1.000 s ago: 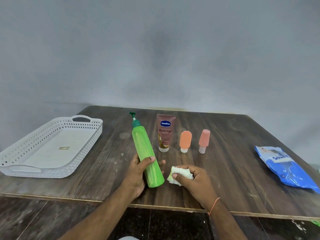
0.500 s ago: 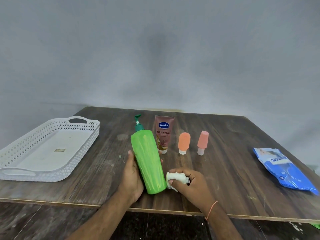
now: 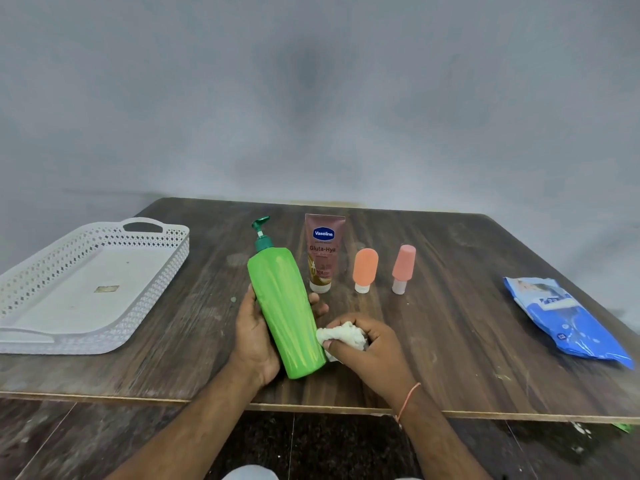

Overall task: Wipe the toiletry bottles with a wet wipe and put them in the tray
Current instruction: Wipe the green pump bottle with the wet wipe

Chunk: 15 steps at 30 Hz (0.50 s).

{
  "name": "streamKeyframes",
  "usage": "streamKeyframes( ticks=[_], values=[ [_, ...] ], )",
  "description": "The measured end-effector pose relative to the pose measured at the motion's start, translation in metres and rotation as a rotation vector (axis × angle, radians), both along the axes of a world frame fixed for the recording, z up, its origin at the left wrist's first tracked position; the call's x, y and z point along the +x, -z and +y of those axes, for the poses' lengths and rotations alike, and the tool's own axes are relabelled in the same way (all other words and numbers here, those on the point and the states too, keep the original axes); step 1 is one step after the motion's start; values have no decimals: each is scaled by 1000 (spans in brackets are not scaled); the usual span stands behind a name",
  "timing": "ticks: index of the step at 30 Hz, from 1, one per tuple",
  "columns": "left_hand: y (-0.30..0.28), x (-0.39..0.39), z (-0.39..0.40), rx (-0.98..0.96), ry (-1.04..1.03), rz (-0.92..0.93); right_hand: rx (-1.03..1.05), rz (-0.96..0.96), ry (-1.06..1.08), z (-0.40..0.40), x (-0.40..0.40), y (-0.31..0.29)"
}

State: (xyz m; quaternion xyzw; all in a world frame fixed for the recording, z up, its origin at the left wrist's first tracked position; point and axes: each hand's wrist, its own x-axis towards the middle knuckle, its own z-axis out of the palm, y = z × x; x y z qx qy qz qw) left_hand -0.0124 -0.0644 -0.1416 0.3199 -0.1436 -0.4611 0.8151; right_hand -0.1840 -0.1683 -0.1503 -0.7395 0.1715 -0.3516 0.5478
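Turned broad-face-up now, green pump bottle [image 3: 284,313], where a second ago only its narrow side showed; pump head tilted up and away, base lower and nearer the front edge of the table [image 3: 450,341]. Cradled from behind and below by left hand [image 3: 254,337], fingers wrapped round the far side, fingertips peeking out on the right. Pressed against the bottle's lower right flank, crumpled wet wipe [image 3: 341,336], bunched tight inside right hand [image 3: 369,344], closer to the bottle than before. Just behind, standing cap-down in a row: Vaseline tube [image 3: 323,252], orange travel bottle [image 3: 364,268], pink travel bottle [image 3: 403,266], all unmoved. Well to the left, white lattice tray [image 3: 166,258], holding none of the bottles, near corner overhanging the table's front edge slightly. Bare wood between tray and bottle. Far right, blue wipes pack [image 3: 568,323] close to the table's right edge.
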Motion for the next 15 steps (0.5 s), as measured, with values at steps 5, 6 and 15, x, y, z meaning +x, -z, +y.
streamKeyframes(
  ticks=[5,6,15],
  values=[
    [-6,2,-10,11,-31,18,96,-26,42,6,10,-4],
    [-8,3,-15,14,-36,15,87,-29,56,5,11,-3],
    [-10,10,-28,-54,-9,38,59,-62,48,-2,6,6]
  ],
)
